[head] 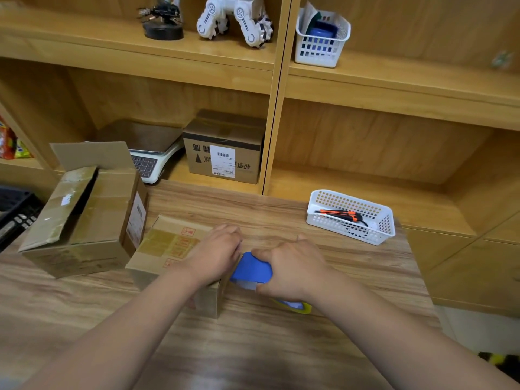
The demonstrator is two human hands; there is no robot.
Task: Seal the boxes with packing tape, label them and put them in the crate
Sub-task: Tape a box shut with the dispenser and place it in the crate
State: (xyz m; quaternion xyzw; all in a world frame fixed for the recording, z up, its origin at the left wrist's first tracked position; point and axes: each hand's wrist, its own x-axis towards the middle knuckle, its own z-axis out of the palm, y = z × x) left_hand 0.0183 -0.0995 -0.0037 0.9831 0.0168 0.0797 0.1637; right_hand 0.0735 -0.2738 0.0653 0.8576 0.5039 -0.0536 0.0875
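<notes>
A: Count, pls. We see 3 boxes: small box [174, 249] on the table [253, 347] under our hands, open box [81, 220] just to its left w/ flaps up, 3rd box [225, 153] on the shelf behind.

B: Agreed. 2 white baskets: table basket [351, 218] holding orange-black cutters, shelf basket [320, 38] up top. 1 scale [149, 159] beside the shelf box.

A: Hands? Left hand [216, 251] lies flat, fingers pressing the small box's top near its right edge. Right hand [289, 268] wrapped around the blue tape dispenser [250, 268], which touches the box's right side; yellow roll edge shows below the wrist.

B: Writing: red print on small box, unreadable. Shelf box has a white barcode label and dark characters, upside down, can't read. Open box: side label, blurred.
</notes>
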